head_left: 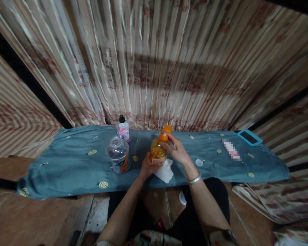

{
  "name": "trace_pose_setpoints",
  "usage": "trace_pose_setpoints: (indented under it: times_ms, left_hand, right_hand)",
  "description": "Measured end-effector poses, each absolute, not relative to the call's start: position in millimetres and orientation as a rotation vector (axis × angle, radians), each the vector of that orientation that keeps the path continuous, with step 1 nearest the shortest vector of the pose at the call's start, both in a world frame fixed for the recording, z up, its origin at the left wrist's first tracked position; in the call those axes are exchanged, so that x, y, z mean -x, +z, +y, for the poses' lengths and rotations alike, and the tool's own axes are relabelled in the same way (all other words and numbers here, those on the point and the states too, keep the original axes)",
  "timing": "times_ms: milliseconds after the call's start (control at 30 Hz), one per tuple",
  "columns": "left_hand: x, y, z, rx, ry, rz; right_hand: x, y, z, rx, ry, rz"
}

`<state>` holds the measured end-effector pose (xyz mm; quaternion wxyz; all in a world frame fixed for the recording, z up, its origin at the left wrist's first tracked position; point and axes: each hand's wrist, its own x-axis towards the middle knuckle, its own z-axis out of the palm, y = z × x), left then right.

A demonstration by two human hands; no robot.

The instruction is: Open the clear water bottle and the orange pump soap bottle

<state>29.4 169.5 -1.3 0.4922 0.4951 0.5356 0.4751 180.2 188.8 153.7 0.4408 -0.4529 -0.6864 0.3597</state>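
Note:
A clear bottle of amber liquid with an orange cap and a flip-up orange top stands in front of me near the middle of the table. My left hand wraps round its lower side. At the neck, the fingers of my right hand are closed on the orange cap. A white tissue with a scalloped edge lies under and beside the bottle, partly hidden by my left hand.
To the left stand a large clear plastic container and a smaller bottle with a black cap. On the right lie a small white funnel-like piece, a blurred-out pink and white item and a blue-framed tablet. A curtain hangs behind.

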Motion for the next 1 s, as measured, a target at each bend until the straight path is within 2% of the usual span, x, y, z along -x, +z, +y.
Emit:
trace_pose_setpoints:
  times_ms: [167,233,400,633,1000]
  left_hand:
    - [-30,0,168,-1.191,1.133,1.286]
    - [-30,1,168,-1.186,1.136,1.294]
    - [-30,3,167,-1.191,1.137,1.286]
    - [-29,1,168,-1.191,1.128,1.283]
    - [-27,6,167,-1.204,1.136,1.282]
  right_hand:
    - [-171,161,181,1.406,0.614,-1.569]
    - [-172,160,181,1.333,0.660,-1.597]
    - [-183,153,186,1.040,1.030,-1.615]
    - [-177,162,182,1.220,0.754,-1.609]
    - [-188,246,185,0.821,0.767,-1.711]
